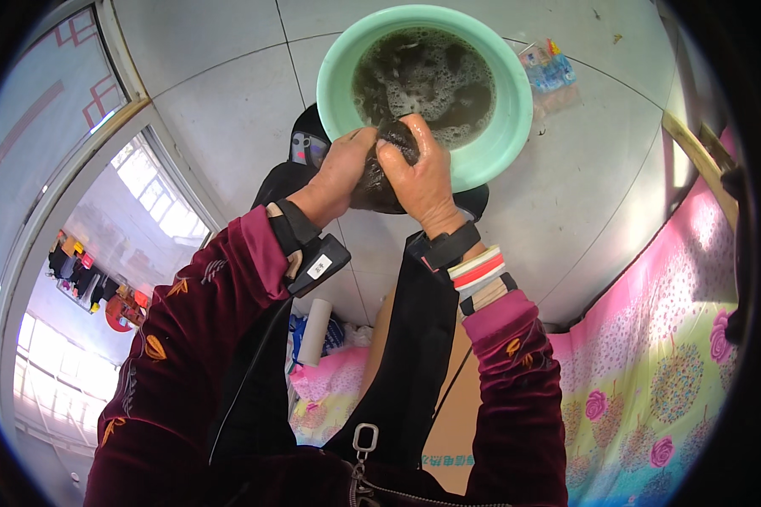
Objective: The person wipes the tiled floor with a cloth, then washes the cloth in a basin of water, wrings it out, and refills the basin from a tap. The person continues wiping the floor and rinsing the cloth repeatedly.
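Near, between the legs: one white roll (314, 332), beside pink patterned cloth (338, 378); right of these, tan cardboard (452, 414), partly covered by a leg.

Near right: flowered sheet (626, 384), its far edge slanting along the tiled floor (583, 215).

Middle: left hand (344, 169), curled tight on the left side of a dark wet bundle (372, 188), fingertips hidden. Right hand (420, 173), gripping the bundle's right side, thumb laid across it. Bundle at the basin's near left rim; whether it touches the rim, cannot tell.

Far: one round pale-green basin (513, 118), holding murky brown water (440, 63) with whitish foam, level below the rim. Just beside it, right: one clear packet (551, 72), blue and red marked.

Margins: floor spans from the basin to a door frame (182, 169) left and a wooden rail (693, 156) right.
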{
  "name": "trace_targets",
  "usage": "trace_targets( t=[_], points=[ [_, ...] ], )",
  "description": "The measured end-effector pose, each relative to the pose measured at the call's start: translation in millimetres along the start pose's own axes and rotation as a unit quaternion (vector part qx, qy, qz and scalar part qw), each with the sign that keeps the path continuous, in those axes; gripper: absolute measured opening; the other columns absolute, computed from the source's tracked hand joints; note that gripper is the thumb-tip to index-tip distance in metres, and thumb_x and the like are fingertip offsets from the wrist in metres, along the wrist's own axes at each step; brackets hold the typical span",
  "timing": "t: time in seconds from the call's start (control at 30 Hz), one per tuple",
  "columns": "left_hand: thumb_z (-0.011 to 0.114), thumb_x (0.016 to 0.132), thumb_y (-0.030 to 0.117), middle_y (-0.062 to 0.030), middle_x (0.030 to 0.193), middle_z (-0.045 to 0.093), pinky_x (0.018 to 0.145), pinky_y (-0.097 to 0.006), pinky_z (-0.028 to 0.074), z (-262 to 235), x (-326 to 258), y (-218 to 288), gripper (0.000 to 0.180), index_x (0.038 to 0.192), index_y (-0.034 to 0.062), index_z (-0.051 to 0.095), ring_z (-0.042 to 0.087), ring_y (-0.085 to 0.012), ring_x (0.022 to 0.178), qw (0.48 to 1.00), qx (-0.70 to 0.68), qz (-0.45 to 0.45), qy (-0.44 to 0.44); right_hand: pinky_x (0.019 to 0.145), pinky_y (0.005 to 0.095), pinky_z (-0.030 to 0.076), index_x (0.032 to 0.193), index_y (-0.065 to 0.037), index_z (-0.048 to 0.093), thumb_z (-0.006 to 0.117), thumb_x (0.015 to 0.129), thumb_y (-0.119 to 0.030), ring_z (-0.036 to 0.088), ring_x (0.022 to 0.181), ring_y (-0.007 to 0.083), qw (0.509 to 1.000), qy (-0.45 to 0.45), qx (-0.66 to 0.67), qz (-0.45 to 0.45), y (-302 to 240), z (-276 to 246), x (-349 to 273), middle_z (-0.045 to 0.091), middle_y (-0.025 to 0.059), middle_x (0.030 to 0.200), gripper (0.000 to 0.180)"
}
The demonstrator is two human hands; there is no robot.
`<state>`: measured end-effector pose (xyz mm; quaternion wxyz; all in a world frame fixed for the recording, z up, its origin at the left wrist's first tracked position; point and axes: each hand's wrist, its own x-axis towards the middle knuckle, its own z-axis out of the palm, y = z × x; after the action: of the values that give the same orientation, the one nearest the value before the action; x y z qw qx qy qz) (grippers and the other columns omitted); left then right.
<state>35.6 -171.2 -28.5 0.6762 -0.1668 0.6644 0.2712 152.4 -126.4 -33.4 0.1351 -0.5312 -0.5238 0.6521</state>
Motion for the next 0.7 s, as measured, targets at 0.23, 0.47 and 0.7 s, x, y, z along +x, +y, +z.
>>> trace_targets(
  t=[0.23,0.47,0.7],
  points=[
    [0.050,0.086,0.047,-0.0107,0.104,0.052,0.062,-0.036,0.053,-8,-5,6,0.053,0.116,0.0034,0.047,0.055,-0.0206,0.093,0.993,0.115,-0.031,-0.022,0.074,0.0315,0.047,0.096,-0.003,0.052,0.066,0.074,-0.025,0.057,0.079,0.0176,0.996,-0.060,0.026,0.054,11,-36,8,0.060,0.0094,0.084,0.034],
    [0.064,0.080,0.038,-0.0119,0.112,0.049,0.083,-0.038,0.046,-76,14,14,0.066,0.125,-0.0021,0.037,0.051,-0.0207,0.099,0.959,0.240,0.071,0.130,0.093,0.0331,0.038,0.127,0.001,0.039,0.066,0.076,-0.028,0.047,0.109,0.0231,0.986,0.093,-0.008,0.139,32,-120,27,0.047,0.0157,0.120,0.064],
    [0.061,0.082,0.019,-0.0130,0.114,0.052,0.096,-0.036,0.036,-85,49,14,0.059,0.131,-0.0002,0.034,0.049,-0.0237,0.108,0.978,0.195,0.060,-0.043,0.089,0.0293,0.040,0.123,0.002,0.045,0.064,0.078,-0.025,0.051,0.102,0.0189,0.985,0.062,-0.025,0.161,38,-147,39,0.054,0.0121,0.112,0.056]
  ],
)
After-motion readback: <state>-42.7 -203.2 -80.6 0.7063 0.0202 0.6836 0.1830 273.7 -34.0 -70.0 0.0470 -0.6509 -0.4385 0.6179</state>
